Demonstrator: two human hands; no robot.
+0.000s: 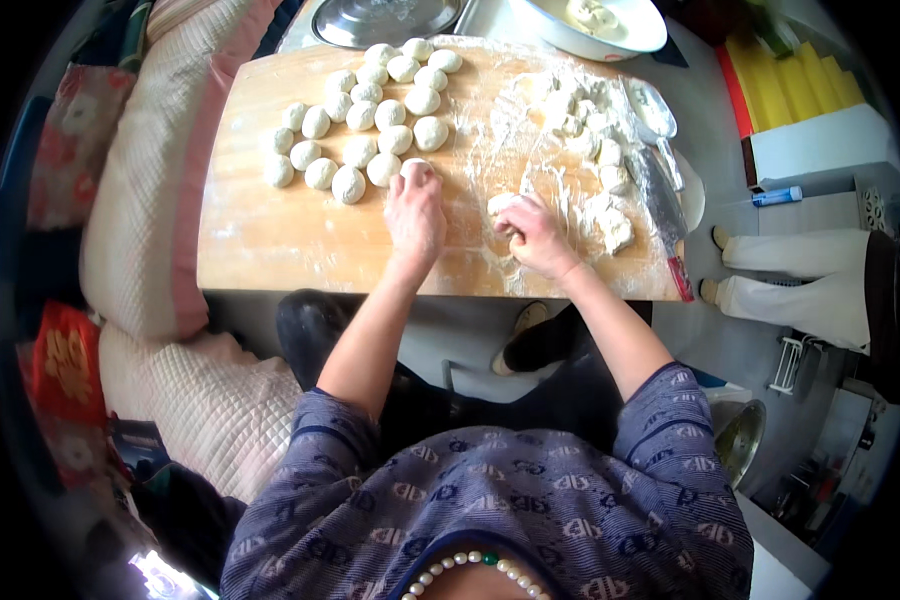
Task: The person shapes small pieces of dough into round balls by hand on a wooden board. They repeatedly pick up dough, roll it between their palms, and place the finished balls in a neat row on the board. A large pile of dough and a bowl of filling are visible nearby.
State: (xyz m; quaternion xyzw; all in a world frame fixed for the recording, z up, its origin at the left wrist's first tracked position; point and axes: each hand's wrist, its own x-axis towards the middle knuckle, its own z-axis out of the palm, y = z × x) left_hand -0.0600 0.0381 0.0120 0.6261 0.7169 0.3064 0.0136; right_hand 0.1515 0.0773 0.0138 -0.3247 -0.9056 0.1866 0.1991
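My left hand (416,212) is closed over a dough ball (415,166) at the near right end of a group of round, pale dough balls (360,150). Those balls sit in loose rows on a floured wooden board (240,235). To the right, my right hand (540,235) curls over a piece of dough (502,203) against the board, and its fingers partly hide that piece. Several rough dough lumps (575,118) lie in flour on the board's right side, with a larger torn lump (612,225) nearer to me.
A knife with a red handle (679,278) lies along the board's right edge, beside a floury scoop (653,108). Behind the board stand a white basin (620,45) holding dough and a round metal lid (385,18). A quilted cover (135,200) borders the left; another person's legs (795,285) show at right.
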